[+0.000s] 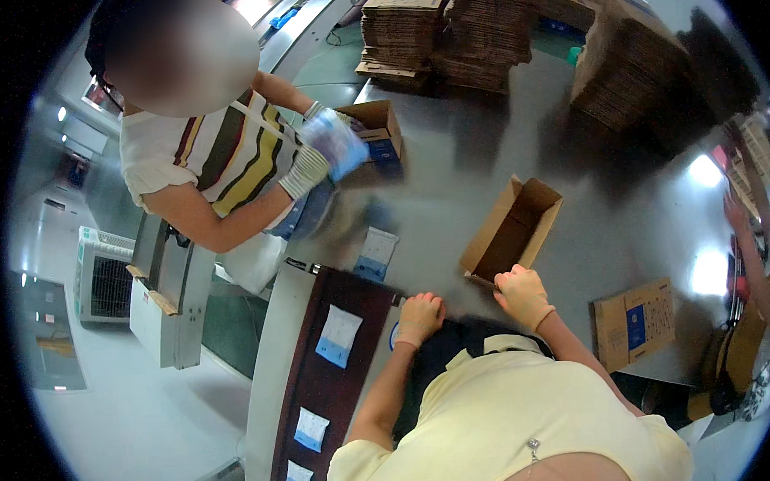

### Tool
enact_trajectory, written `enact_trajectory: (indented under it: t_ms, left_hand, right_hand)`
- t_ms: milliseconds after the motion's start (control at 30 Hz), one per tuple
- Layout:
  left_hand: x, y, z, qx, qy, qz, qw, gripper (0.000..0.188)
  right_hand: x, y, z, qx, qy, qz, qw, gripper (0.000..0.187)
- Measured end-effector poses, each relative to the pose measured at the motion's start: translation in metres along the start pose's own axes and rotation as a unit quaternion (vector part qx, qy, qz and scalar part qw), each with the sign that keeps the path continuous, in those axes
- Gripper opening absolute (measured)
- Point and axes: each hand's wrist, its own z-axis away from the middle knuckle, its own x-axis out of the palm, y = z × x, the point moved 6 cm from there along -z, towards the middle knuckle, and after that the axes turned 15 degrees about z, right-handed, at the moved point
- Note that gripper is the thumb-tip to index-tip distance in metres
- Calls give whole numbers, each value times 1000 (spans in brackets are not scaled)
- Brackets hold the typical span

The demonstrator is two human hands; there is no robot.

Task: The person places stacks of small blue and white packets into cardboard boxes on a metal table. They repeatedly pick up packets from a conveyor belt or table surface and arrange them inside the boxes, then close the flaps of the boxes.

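My right hand (523,296), in a thin pale glove, is closed on the near end of an open cardboard box (532,216). The box stands on the metal table with its opening up, and no contents show inside it. My left hand (421,318) rests at the table's near edge, beside the end of the dark conveyor belt (309,387). Its fingers are curled together, and nothing shows in them. Just beyond it, a blue-and-white packet (375,254) lies on the table. Several similar packets, such as this packet (339,334), lie spaced along the belt.
Across to the left, a person in striped gloves (304,169) holds blue-and-white packets (337,144) by a second box (379,126). Stacks of flattened cardboard (405,28) stand at the back. A cardboard piece (634,323) lies to my right; another person's arm (746,245) shows far right.
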Motion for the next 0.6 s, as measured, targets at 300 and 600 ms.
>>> enact_trajectory:
  t_ms: [300,600]
  left_hand:
    - [1,-1,0,-1,-13,-16,1000,15]
    - [0,2,0,-3,-24,-21,999,13]
  right_hand:
    - [0,-2,-2,-4,-18,19,1000,20]
    - [0,-1,-3,-3,-19,4,1000,19]
